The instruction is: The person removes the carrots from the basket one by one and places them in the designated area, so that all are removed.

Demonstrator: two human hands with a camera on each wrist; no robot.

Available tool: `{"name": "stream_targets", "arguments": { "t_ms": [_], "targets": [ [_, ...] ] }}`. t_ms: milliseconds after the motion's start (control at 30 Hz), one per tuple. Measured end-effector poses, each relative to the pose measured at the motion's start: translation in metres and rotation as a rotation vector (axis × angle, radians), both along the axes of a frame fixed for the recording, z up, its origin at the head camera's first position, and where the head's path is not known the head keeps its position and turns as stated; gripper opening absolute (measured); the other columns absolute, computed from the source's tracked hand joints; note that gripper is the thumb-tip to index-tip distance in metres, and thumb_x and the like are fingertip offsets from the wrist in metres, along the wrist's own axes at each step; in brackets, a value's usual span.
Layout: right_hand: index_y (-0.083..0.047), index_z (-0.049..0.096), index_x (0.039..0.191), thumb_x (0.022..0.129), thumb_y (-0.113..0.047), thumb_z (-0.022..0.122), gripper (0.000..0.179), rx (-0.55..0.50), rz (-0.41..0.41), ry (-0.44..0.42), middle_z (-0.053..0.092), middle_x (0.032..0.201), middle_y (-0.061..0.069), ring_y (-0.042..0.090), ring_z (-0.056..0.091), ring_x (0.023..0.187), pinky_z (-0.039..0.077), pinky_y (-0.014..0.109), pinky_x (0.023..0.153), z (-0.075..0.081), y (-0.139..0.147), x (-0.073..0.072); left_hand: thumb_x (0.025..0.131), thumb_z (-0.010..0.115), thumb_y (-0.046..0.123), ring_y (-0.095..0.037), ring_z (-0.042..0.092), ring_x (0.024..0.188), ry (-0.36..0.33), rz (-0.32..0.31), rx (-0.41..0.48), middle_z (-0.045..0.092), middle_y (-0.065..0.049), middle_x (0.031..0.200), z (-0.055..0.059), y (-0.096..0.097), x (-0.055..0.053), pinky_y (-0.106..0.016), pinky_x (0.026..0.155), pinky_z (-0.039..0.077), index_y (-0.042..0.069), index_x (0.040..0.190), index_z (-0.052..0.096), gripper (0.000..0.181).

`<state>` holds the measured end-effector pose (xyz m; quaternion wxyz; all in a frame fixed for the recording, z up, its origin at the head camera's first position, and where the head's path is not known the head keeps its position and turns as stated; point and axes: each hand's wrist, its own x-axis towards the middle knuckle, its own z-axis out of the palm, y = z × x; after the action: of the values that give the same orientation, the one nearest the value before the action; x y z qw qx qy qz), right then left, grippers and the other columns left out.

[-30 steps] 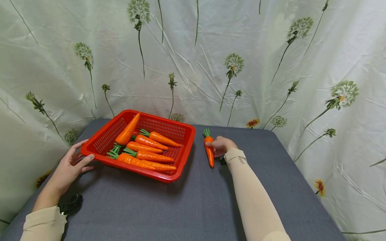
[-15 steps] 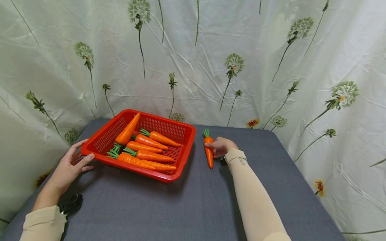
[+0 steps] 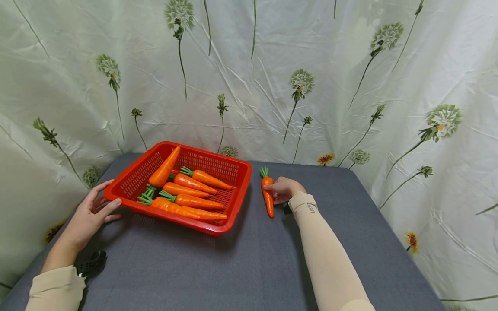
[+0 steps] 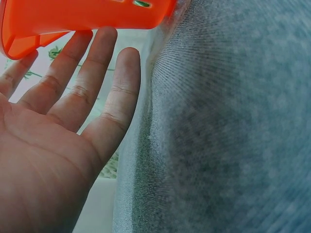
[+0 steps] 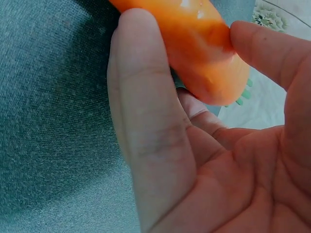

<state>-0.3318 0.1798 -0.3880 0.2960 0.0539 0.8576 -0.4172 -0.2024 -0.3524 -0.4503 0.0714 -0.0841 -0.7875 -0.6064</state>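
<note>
A red plastic basket (image 3: 244,183) with slotted walls stands left of centre in the head view. Several orange carrots (image 3: 192,201) with green tops lie in it, one leaning up on the back-left wall. At the basket's left corner is my left hand (image 3: 83,219), thumb at the front side and fingers at the left. The left wrist view has its fingers nearly straight, their tips at the basket wall (image 4: 87,14). Right of the basket, my right hand (image 3: 287,190) pinches a single carrot (image 3: 268,195) between thumb and fingers, its green top pointing away. The right wrist view shows this carrot's thick end (image 5: 209,68) close up.
Dark grey cloth covers the table (image 3: 249,276). Behind and along both sides hangs a pale curtain (image 3: 256,86) printed with dandelions. A black wrist device (image 3: 92,262) sits at my left wrist, close above the cloth.
My right hand and the carrot it pinches have shifted very slightly left toward the basket. My left hand, the basket and the carrots inside look the same.
</note>
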Motion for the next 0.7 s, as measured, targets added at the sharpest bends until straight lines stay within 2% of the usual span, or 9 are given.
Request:
{"name": "stream_targets", "arguments": {
  "t_ms": [433,567,700],
  "targets": [
    [-0.002,0.052,0.091,0.103,-0.031,0.058,0.032,0.031,0.030,0.006,0.046,0.066,0.002,0.011,0.053,0.059,0.061,0.030,0.078,0.0009,0.0010,0.0011,0.101,0.057,0.007,0.011,0.063,0.101,0.013,-0.018,0.041,0.050,0.021,0.128,-0.0015,-0.0001,-0.0002,-0.024,0.069,0.061,0.025,0.159,0.025,0.069],
    [-0.002,0.050,0.094,0.102,-0.031,0.058,0.032,0.030,0.030,-0.002,0.047,0.066,0.002,0.011,0.053,0.059,0.061,0.030,0.077,0.0014,0.0008,0.0018,0.101,0.057,0.007,0.011,0.062,0.101,0.014,-0.015,0.033,0.050,0.020,0.128,-0.0014,0.0001,-0.0003,-0.024,0.069,0.061,0.026,0.159,0.024,0.069],
    [-0.001,0.047,0.105,0.101,-0.034,0.060,0.035,0.042,0.010,-0.013,0.049,0.070,0.003,0.011,0.056,0.059,0.061,0.029,0.076,0.0026,0.0014,0.0014,0.101,0.057,0.007,0.012,0.061,0.101,0.017,-0.010,0.022,0.049,0.021,0.127,-0.0008,0.0008,0.0000,-0.024,0.069,0.061,0.026,0.159,0.025,0.069]
  ]
}}
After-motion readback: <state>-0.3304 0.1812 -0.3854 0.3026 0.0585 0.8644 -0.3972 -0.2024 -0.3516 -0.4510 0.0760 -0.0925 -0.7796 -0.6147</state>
